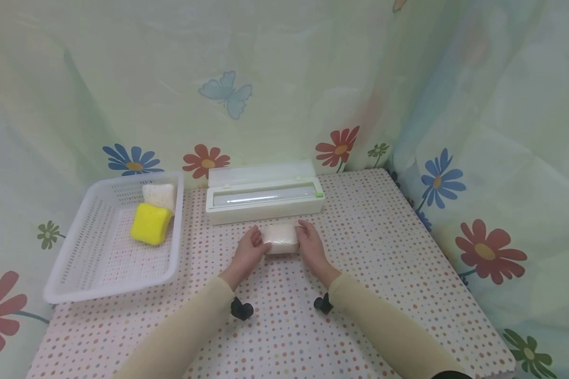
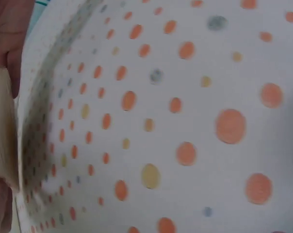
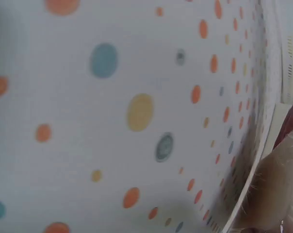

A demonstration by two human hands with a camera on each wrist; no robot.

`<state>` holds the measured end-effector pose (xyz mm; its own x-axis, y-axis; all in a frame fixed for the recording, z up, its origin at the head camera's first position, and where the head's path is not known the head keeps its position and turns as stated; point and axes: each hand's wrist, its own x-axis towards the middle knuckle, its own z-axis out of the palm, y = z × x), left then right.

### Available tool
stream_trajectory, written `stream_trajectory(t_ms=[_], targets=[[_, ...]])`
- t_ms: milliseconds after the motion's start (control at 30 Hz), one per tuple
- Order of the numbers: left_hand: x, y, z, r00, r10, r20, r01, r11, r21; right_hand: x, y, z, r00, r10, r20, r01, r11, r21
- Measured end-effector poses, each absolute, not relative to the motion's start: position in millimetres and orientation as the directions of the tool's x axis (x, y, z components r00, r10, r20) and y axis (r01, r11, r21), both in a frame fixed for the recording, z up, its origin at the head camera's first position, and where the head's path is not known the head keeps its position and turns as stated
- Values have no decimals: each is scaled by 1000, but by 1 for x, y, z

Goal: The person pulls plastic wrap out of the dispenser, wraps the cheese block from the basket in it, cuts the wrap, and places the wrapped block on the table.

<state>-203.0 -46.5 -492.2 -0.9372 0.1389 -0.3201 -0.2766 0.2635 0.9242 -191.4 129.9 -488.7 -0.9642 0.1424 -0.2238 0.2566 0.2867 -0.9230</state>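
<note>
A pale, rounded block in shiny clear film (image 1: 280, 238) is held between both hands near the middle of the table. My left hand (image 1: 248, 253) grips its left end, with the thumb across the front corner. At the right end, my right hand (image 1: 313, 251) holds it with curled fingers. The left wrist view catches the block (image 2: 2, 131) at its left edge, with fingers above and below. Part of the film-covered block (image 3: 275, 191) shows at the right edge of the right wrist view. Just behind the hands stands a white cling film dispenser (image 1: 265, 213), lid raised, a roll inside.
To the left, a white plastic basket (image 1: 82, 210) contains a yellow sponge-like block (image 1: 150, 225) and a white speckled block (image 1: 158, 195). A dotted cloth (image 1: 370, 237) covers the table. Flowered curtains (image 1: 284, 79) hang behind and at the sides.
</note>
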Motion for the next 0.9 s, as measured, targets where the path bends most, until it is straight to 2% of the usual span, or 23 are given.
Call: stream_trajectory(t_ms=[200, 367, 533, 900], targets=[[-197, -49, -502, -932, 217, -291, -216, 312, 925, -185, 130, -492, -970, 91, -223, 240, 444, -863], [-191, -53, -508, -941, 216, -260, -159, 396, 904, -181, 129, -497, -964, 59, -261, 260, 443, -858], [-184, -57, -514, -944, 193, -268, -156, 456, 876, -177, 131, -502, -959, 13, -285, 262, 431, -864], [-174, -45, -515, -974, 78, -211, -157, 434, 887, -176, 129, -504, -949, -25, -314, 270, 446, -853]])
